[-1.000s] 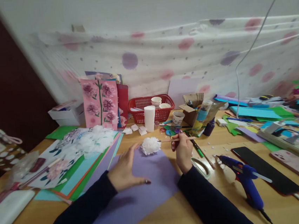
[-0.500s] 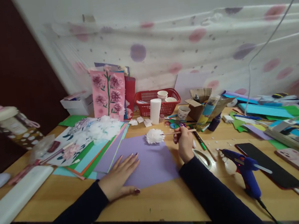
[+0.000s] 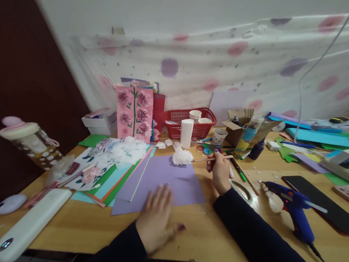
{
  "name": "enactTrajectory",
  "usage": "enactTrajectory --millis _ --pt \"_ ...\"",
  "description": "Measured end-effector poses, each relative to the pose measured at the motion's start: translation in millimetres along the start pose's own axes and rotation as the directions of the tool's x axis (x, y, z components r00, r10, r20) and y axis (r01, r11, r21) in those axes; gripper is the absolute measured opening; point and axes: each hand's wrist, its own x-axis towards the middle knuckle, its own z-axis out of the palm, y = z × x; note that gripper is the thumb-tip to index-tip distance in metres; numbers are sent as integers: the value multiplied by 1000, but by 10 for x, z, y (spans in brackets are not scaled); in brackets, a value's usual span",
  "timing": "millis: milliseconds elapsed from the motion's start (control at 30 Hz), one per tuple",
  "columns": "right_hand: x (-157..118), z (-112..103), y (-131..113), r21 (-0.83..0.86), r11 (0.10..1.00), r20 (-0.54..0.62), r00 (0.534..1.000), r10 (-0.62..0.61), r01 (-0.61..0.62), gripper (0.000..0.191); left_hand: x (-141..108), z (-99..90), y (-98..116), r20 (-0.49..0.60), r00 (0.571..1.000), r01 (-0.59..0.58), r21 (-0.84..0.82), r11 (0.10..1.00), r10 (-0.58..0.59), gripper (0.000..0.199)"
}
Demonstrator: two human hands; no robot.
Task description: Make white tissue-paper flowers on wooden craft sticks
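My right hand pinches a thin wooden stick held level above the table. At the stick's left end is a white fluffy ball of ruffled petals or cotton, over the far right part of a purple paper sheet. My left hand is blurred by motion, with its fingers spread and nothing in it. Its fingertips reach over the near edge of the purple sheet; whether they touch it I cannot tell. A thin yellow-green line runs along the sheet's left side.
Coloured papers with white fluff lie left. A red basket and white roll stand behind. Right are scissors, a blue glue gun and a black phone. A long white device lies front left.
My left hand has slid right and towards me, mostly off the purple sheet, which now lies straighter to the table edge. My right hand still holds the stick. The view has shifted slightly.
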Motion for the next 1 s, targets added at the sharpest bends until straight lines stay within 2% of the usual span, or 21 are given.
enactTrajectory --millis 33,67,100,133,167,233,267,300,333,400,433,467,500,533,567,633,667,733,767,833,1000 --pt "0 -3 1 -2 1000 -1 1000 1 -1 26 -12 -26 63 99 975 -188 -98 977 197 75" --pt "2 -6 2 -4 1000 -3 1000 2 -2 26 -26 -63 112 179 893 -373 -222 901 413 65" --pt "5 -8 3 -6 1000 -5 1000 3 -3 26 -38 -103 144 221 797 -484 -324 813 562 54" --pt "8 -10 4 -8 1000 -6 1000 5 -5 27 -46 -141 158 217 774 -509 -347 788 595 50" --pt "10 -11 3 -10 1000 -6 1000 6 -6 27 -47 -170 157 190 825 -467 -303 831 533 52" --pt "11 -6 -2 -12 1000 -2 1000 9 -9 28 -40 -190 125 75 979 -182 -103 978 190 67" --pt "8 -1 -8 -12 1000 2 1000 12 -12 28 -37 -186 104 21 999 -36 -22 999 36 76" --pt "2 5 -15 -12 1000 5 1000 16 -16 28 -37 -179 84 20 999 29 19 999 -29 81" --pt "-5 12 -22 -11 1000 8 1000 20 -20 29 -40 -177 65 82 996 -24 6 1000 24 79" --pt "-22 25 -33 -11 999 15 999 31 -31 29 -39 -209 16 207 943 -234 -142 962 260 54" --pt "-30 31 -36 -12 999 20 999 38 -38 29 -24 -251 -25 194 919 -301 -221 928 344 40" --pt "-39 36 -37 -13 999 27 999 44 -44 30 8 -311 -86 123 927 -313 -267 911 355 33" --pt "-46 40 -35 -15 999 35 998 50 -50 30 57 -389 -171 -26 963 -264 -269 926 267 30" --pt "-54 44 -31 -19 998 43 997 56 -55 30 125 -481 -284 -178 974 -180 -249 952 137 28" --pt "-60 46 -25 -23 998 51 997 61 -60 31 209 -582 -420 -314 949 -90 -246 965 9 27" --pt "-72 49 -14 -31 998 61 996 64 -63 31 399 -791 -739 -493 833 114 -291 950 -251 29" --pt "-77 49 -8 -36 997 65 996 64 -61 31 493 -886 -904 -560 756 191 -305 933 -338 31" --pt "-86 46 0 -42 998 77 995 58 -55 32 657 -1028 -1201 -665 633 303 -259 917 -397 38" --pt "-88 44 4 -44 998 82 995 54 -51 33 721 -1063 -1320 -684 605 335 -245 910 -407 38" --pt "-90 39 12 -51 998 92 995 49 -45 33 810 -1053 -1493 -682 612 356 -214 910 -400 30" --pt "-90 32 34 -81 996 94 994 53 -46 32 886 -756 -1676 -589 703 419 -112 901 -400 26"
